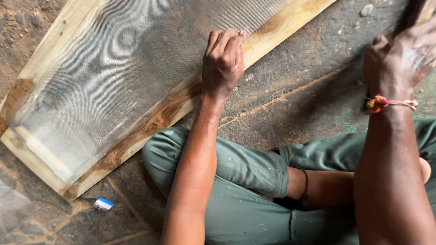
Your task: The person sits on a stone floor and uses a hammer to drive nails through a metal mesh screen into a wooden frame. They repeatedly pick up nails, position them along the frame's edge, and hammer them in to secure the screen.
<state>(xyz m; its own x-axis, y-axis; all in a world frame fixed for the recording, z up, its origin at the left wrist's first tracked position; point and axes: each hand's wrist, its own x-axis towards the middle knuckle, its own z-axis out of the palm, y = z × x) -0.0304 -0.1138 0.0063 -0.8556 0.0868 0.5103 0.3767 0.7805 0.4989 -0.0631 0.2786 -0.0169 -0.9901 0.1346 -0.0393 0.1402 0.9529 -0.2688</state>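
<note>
The wooden frame (150, 122) with its wire mesh (113, 68) runs off the top edge, so its far end is unseen, and the left hand (222, 61) covers part of the near rail. The right hand (399, 59) is blurred and cut by the right edge; it grips a dark object (411, 16), perhaps a tool handle, too smeared to identify. A small blue-and-white item (103, 203) on the floor is too small to name.

- A rough concrete floor (309, 90) (dusty, with brown streaks) carries everything.
- A wooden frame (150, 124) with wire mesh (113, 68) lies flat on it.
- A small blue-and-white object (103, 203) lies near the frame's corner.
</note>
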